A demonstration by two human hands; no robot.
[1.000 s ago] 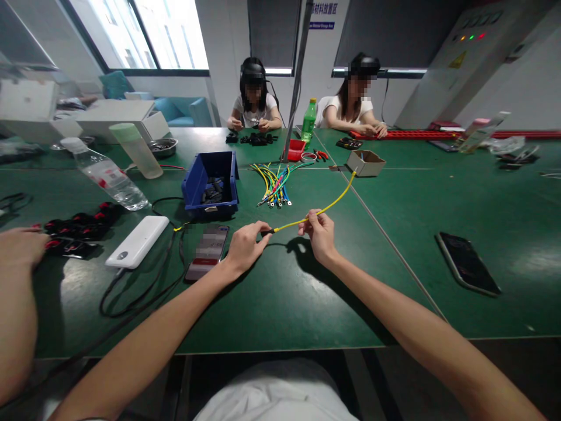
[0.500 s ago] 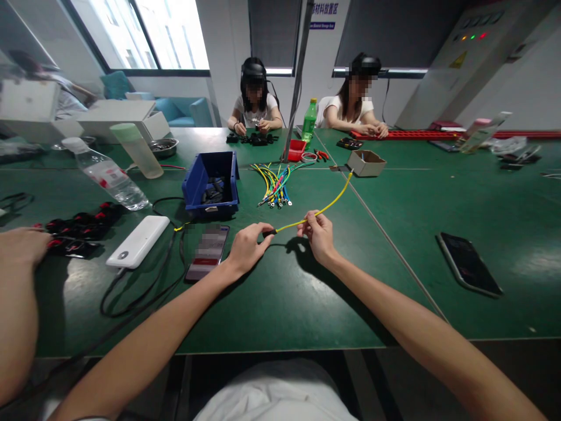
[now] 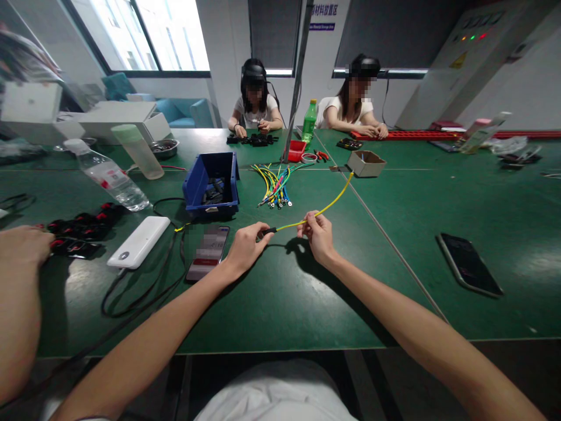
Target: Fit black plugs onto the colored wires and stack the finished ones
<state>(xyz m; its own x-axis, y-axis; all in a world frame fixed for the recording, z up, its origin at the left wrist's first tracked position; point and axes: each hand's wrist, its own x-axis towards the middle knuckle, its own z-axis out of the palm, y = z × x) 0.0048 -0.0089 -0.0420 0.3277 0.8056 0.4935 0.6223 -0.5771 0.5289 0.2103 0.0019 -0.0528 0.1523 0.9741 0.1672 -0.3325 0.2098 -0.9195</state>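
Observation:
A yellow wire [image 3: 333,202] stretches between my two hands just above the green table, its free end curving up to the right. On its left end sits a small black sleeve [image 3: 270,230], pinched between the thumb and fingers of my left hand [image 3: 248,248]. My right hand [image 3: 319,237] grips the wire farther along with thumb and forefinger. Beyond them lies a bundle of yellow, green and blue wires [image 3: 276,184] with ring terminals. A blue bin [image 3: 193,193] holding small black parts stands behind my left hand.
Near my left forearm are a phone [image 3: 208,254], a white power bank [image 3: 138,242] and black cables. A co-worker's hand [image 3: 26,242] touches black-and-red parts at left. A small cardboard box [image 3: 368,166] stands beyond the wire; another phone [image 3: 468,263] lies right. Two people sit opposite.
My left fingers have shifted slightly, and more of the black sleeve shows. My right hand stays put. A person at the far left background has moved; the co-worker's hand at left shifted a little.

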